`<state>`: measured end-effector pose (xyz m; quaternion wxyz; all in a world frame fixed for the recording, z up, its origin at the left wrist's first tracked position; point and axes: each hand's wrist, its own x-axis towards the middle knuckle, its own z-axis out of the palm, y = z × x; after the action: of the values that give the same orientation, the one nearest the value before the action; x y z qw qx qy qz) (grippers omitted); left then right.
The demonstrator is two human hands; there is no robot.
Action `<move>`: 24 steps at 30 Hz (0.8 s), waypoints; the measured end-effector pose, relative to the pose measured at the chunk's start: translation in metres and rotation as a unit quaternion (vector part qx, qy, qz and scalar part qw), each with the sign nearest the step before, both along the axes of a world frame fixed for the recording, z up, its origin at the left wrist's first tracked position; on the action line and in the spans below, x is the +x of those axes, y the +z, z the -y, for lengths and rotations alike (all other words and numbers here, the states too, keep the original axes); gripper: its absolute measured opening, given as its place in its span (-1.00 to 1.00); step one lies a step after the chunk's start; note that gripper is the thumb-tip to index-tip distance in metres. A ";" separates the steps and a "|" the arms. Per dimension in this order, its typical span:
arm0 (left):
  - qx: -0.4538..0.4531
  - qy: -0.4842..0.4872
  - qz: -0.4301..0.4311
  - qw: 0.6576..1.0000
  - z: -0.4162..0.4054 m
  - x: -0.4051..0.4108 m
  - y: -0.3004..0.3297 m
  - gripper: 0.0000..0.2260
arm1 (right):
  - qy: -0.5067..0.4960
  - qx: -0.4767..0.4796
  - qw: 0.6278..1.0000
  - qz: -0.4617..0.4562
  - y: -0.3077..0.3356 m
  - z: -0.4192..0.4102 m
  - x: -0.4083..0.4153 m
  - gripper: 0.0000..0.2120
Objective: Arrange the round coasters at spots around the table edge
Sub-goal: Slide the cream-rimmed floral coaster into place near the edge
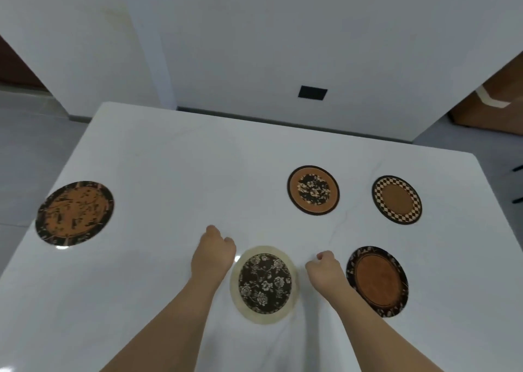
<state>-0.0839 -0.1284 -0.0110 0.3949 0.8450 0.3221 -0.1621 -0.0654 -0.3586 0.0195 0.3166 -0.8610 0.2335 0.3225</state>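
Note:
Several round coasters lie flat on the white table. A cream-rimmed coaster with dark flowers sits between my hands. My left hand hovers just left of it, fingers curled, holding nothing. My right hand is a loose fist just right of it, also with nothing in it. To its right lies a dark-rimmed brown coaster, partly behind my right forearm. Farther back are a brown coaster with a floral centre and a checker-rimmed coaster. An orange and black coaster lies by the left edge.
The table's far edge runs close to a white wall with a black socket plate. A brown cabinet stands at the right beyond the table. Grey floor shows on the left.

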 end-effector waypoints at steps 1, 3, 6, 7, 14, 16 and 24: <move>0.003 0.006 -0.019 1.000 0.013 0.000 -0.002 -0.79 | -0.012 0.005 1.000 -0.014 -0.004 0.006 -0.001 -0.81; 0.042 0.017 -0.030 0.999 0.036 -0.004 -0.006 -0.79 | -0.029 0.013 0.999 -0.041 -0.011 0.011 0.002 -0.97; 0.099 0.006 -0.024 0.995 0.059 -0.008 -0.008 -0.79 | -0.056 0.060 0.994 -0.073 -0.021 0.010 0.007 -0.90; 0.112 0.003 -0.031 0.993 0.064 -0.009 -0.009 -0.79 | -0.048 0.074 0.993 -0.074 -0.023 0.008 0.007 -0.93; 0.086 0.051 0.003 0.995 0.070 -0.013 -0.028 -0.87 | -0.003 0.169 0.980 -0.104 -0.041 0.005 0.003 -0.86; 0.102 0.051 0.028 0.993 0.069 -0.018 -0.035 -0.83 | 0.047 0.168 0.982 -0.074 -0.044 0.008 0.002 -0.77; 0.281 -0.053 0.119 0.951 0.069 -0.062 -0.060 -0.66 | 0.296 -0.015 0.954 0.043 -0.059 0.006 0.018 -0.79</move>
<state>-0.1460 -0.1975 -0.0711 0.1673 0.9509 0.2597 0.0163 -0.0472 -0.3645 -0.0395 0.2034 -0.9092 -0.0406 0.3610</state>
